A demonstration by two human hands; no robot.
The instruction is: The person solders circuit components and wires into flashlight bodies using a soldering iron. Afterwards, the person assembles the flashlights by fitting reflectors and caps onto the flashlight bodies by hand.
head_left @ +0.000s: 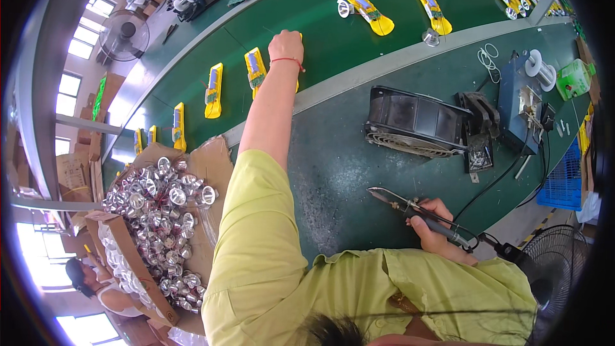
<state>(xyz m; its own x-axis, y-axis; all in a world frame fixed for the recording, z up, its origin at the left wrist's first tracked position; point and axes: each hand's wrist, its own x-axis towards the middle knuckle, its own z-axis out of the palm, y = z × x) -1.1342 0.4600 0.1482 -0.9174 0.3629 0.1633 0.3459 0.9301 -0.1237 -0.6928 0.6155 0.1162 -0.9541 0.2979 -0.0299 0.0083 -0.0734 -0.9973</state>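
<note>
My left hand (286, 46) reaches far out over the green conveyor belt (333, 25), fingers closed on a yellow flashlight body that the hand mostly hides. A red string circles that wrist. Beside it lies another yellow flashlight body (255, 69) with a green circuit board showing. My right hand (434, 223) rests near the bench's front edge, gripping a soldering iron (410, 206) whose tip points left; its black cord trails off to the right.
More yellow flashlight bodies (368, 13) lie spaced along the belt. A cardboard box (211, 166) of shiny silver reflectors (160, 211) sits at left. A black fan unit (416, 122), a soldering station (522, 102), a solder spool (541, 69) and a blue basket (567, 182) stand at right.
</note>
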